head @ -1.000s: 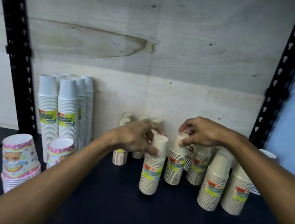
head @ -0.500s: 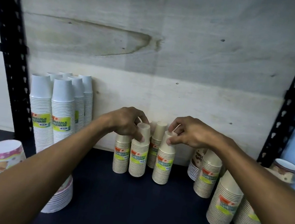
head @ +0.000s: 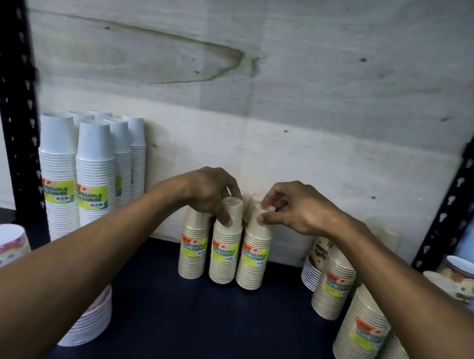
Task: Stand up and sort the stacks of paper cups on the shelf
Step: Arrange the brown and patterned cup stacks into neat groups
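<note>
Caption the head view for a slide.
Left hand and right hand grip two beige cup stacks on the shelf.

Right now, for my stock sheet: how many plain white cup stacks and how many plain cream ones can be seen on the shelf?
White stacks: 6
Cream stacks: 7, one mostly hidden behind the centre row
Total: 13

The left forearm [head: 59,284] hides most of the pink patterned stack [head: 87,320]; the far-right cups [head: 462,276] blur.

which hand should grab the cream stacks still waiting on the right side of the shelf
Right. The right hand sits nearer the cream stacks; the left hand would cross over.
</note>
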`<action>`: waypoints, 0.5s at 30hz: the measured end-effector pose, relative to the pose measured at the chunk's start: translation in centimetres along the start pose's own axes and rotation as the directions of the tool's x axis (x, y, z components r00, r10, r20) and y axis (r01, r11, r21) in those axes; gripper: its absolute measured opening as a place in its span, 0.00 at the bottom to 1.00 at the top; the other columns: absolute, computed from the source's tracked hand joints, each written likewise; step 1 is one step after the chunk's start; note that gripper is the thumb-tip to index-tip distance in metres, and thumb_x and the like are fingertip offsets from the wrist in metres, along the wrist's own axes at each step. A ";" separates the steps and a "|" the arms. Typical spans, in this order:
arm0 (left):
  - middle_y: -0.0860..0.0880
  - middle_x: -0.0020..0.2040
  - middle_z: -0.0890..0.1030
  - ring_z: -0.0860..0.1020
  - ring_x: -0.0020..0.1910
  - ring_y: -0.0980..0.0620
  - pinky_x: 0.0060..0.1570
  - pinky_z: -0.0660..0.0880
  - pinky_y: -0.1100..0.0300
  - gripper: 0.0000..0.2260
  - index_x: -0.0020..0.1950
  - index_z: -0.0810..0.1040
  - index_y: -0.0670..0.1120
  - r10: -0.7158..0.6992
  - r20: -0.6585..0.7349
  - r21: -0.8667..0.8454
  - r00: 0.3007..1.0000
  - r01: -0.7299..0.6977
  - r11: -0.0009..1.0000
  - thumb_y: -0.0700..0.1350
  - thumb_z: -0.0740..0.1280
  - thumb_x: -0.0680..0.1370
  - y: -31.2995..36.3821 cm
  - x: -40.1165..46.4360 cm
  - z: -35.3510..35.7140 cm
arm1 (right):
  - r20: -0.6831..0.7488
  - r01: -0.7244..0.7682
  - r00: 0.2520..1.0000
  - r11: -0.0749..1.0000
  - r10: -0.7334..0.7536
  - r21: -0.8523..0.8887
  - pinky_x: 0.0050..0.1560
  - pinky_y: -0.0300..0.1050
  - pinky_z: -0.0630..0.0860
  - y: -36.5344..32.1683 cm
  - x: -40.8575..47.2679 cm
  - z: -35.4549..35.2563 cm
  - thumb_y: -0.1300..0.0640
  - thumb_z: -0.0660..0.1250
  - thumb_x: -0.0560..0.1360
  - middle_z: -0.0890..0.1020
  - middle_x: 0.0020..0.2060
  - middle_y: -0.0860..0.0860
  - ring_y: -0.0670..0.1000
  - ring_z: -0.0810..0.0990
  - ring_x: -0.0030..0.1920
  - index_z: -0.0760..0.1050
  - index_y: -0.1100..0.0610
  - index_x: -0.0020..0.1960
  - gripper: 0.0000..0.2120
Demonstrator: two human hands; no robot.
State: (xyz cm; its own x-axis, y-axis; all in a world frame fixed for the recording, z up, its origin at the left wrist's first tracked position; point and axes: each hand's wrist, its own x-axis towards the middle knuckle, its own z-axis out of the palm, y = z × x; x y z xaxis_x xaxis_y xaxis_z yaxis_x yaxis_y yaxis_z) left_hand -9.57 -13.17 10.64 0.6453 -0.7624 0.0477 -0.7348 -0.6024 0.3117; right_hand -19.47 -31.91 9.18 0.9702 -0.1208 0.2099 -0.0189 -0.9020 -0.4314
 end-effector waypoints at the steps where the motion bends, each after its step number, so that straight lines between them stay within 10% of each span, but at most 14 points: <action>1: 0.50 0.58 0.82 0.79 0.54 0.50 0.56 0.77 0.55 0.26 0.64 0.78 0.48 0.004 0.003 0.013 1.000 -0.004 1.000 0.48 0.79 0.67 0.0 0.0 0.1 | -0.006 0.004 1.000 1.000 -0.004 0.006 0.54 0.49 0.79 0.0 0.0 0.1 0.47 0.79 0.66 0.83 0.48 0.49 0.48 0.81 0.50 0.80 0.51 0.51 0.17; 10: 0.50 0.63 0.80 0.78 0.59 0.50 0.58 0.75 0.56 0.26 0.66 0.77 0.48 0.020 0.013 0.086 1.000 -0.021 0.996 0.46 0.78 0.69 -0.5 0.7 0.2 | -0.041 0.037 0.998 0.999 -0.036 0.017 0.42 0.43 0.75 -0.3 0.1 0.9 0.49 0.78 0.69 0.83 0.42 0.48 0.49 0.80 0.42 0.81 0.51 0.46 0.10; 15: 0.49 0.64 0.79 0.78 0.59 0.49 0.53 0.72 0.59 0.26 0.66 0.76 0.49 0.026 0.003 0.137 1.000 -0.026 0.990 0.47 0.78 0.69 -0.5 0.9 0.3 | -0.016 0.023 1.000 1.000 -0.023 0.002 0.53 0.52 0.79 -0.3 0.1 1.2 0.49 0.77 0.69 0.84 0.47 0.49 0.51 0.82 0.49 0.80 0.51 0.46 0.10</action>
State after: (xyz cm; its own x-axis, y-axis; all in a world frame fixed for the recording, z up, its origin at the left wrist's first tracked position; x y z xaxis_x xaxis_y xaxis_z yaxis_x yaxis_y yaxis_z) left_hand -8.73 -13.62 10.25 0.6258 -0.7782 0.0529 -0.7728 -0.6093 0.1775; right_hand -19.12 -31.15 8.30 0.9665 -0.1063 0.2334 0.0040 -0.9037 -0.4281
